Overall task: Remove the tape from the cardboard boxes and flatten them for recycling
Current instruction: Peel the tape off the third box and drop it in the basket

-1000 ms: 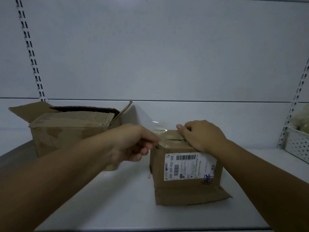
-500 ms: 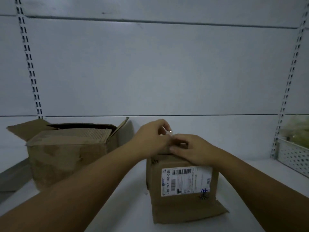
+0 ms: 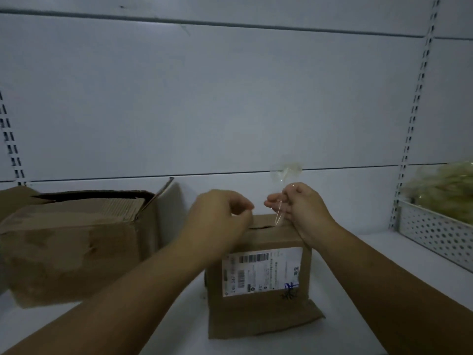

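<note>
1. A white shelf board [image 3: 363,262] serves as the work surface, dim under low light. Behind it stands a pale back panel [image 3: 230,98] crossed by two dark horizontal seams.
2. Slotted metal uprights run up the panel, one at the right [image 3: 419,98] and one at the far left edge [image 3: 10,142].
3. The small cardboard box [image 3: 258,237] stands on the shelf at the centre, its front facing the camera. A white shipping label [image 3: 261,271] with barcodes and a blue pen mark is on that front. A loose bottom flap [image 3: 263,322] lies flat on the shelf toward the viewer, and a dark slit shows along the top edge.
4. The right hand [image 3: 304,208] is raised just above the box's top right corner and pinches a strip of clear tape [image 3: 279,216]. The strip's lower end hangs near the box top, and its upper end rises above the hand in a crumpled bunch.
5. The left hand [image 3: 220,213] sits at the top left of the small box with its fingers curled toward the thumb. I cannot tell whether they grip anything.
6. A larger cardboard box [image 3: 76,242] stands to the left, near the small one but apart from it, with its flaps open and its sides creased.
7. At the right edge a perforated white basket [image 3: 440,237] holds a blurred, pale green bundle [image 3: 445,183].
</note>
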A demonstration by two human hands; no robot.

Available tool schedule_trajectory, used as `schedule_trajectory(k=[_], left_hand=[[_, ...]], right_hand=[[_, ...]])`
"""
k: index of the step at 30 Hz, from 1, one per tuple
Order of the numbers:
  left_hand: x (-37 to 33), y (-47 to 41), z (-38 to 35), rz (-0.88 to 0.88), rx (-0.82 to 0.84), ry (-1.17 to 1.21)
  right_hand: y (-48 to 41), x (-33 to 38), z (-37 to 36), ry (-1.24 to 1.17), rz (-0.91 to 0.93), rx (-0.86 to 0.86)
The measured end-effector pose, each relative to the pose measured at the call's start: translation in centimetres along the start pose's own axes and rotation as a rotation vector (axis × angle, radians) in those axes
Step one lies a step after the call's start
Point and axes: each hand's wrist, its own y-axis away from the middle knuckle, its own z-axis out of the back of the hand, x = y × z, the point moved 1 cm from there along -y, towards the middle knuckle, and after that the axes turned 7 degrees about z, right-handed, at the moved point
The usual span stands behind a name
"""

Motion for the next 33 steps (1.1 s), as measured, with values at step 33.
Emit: schedule_trajectory(k=[33], left_hand=[[-1.3,-4.3,-5.0,0.052,0.349,-0.359]], right_hand=[[0.3,3.8,12.6,-0.088,0.109,0.102]])
